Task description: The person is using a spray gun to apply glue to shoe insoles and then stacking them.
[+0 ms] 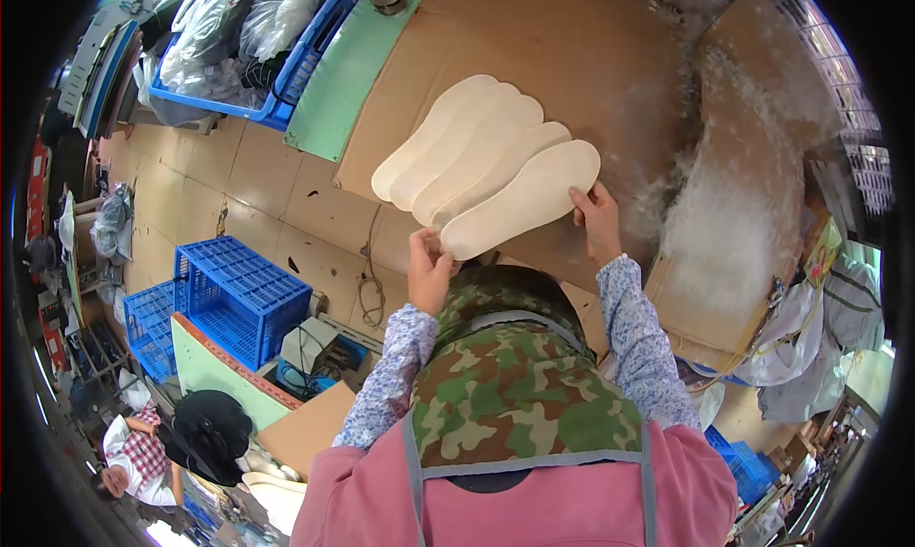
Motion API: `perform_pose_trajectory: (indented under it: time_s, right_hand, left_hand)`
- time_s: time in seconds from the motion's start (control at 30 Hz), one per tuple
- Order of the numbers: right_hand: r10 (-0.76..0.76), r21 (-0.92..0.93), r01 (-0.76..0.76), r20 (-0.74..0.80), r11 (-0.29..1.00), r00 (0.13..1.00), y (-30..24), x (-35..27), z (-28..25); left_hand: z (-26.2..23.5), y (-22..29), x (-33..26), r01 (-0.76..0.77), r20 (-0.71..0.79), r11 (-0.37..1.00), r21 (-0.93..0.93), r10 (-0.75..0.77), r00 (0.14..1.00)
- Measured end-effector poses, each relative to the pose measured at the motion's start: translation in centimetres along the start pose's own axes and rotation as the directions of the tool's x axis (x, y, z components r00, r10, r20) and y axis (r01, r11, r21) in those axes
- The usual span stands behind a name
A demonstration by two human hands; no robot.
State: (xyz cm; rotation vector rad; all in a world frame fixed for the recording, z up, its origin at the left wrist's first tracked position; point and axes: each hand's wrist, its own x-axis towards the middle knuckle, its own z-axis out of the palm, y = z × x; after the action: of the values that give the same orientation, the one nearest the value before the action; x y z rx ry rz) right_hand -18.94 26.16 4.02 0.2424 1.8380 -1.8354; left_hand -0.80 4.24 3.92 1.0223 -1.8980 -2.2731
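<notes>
A cream shoe insole (524, 194) lies slanted across the near edge of the cardboard-covered table. At its narrow heel end, my left hand (431, 266) grips the edge between thumb and fingers. My right hand (599, 225) pinches the rim near the wide toe end, thumb on top. Just beyond, several more cream insoles (448, 132) overlap in a fanned row, toes pointing up and to the right. The held insole covers part of the nearest one in the row.
Brown cardboard (610, 61) covers the worktop, with white fluff on a panel (720, 232) at right. A tape roll (389, 0) sits on a green board (348, 66). Blue crates (243, 299) stand on the floor at left. Another person (143, 461) is at lower left.
</notes>
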Motion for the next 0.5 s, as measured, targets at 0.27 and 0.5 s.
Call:
perform_pose_trajectory:
  time_s: [0.27,0.5]
  right_hand:
    - [-0.026,-0.103,0.008,-0.176,0.995,0.984,1.7,1.1,0.7]
    - [-0.070,-0.140,0.053,-0.120,0.989,0.990,2.1,2.2,-0.3]
  left_hand:
    - [-2.0,-3.4,0.8,-0.008,-0.050,0.986,0.167,0.017,0.999]
    - [-5.4,-3.2,-0.4,0.027,-0.039,1.000,-0.005,-0.028,0.999]
